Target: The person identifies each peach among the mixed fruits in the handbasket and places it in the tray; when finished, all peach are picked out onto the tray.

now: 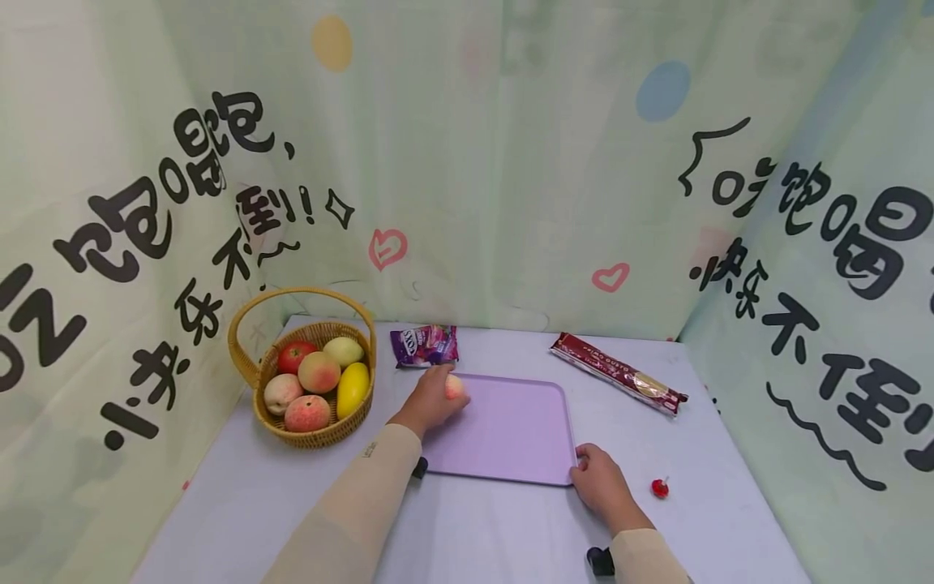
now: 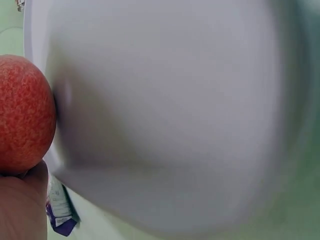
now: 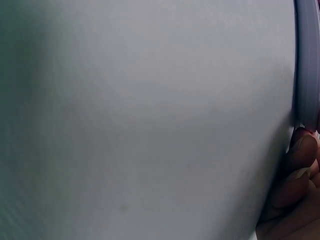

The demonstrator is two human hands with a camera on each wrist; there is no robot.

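My left hand (image 1: 430,401) holds a peach (image 1: 455,387) at the back left part of the light purple tray (image 1: 511,430). In the left wrist view the red, speckled peach (image 2: 22,115) fills the left edge; whether it touches the tray I cannot tell. At the tray's front right corner, my right hand (image 1: 601,484) grips the rim. Curled fingers (image 3: 300,152) show against the tray's edge (image 3: 307,65) in the right wrist view.
A wicker basket (image 1: 310,439) of several fruits stands at left. Behind the tray lies a purple snack packet (image 1: 425,346). A long dark red package (image 1: 620,373) lies at back right, and a small red cherry-like item (image 1: 660,488) right of my right hand. Printed curtains surround the table.
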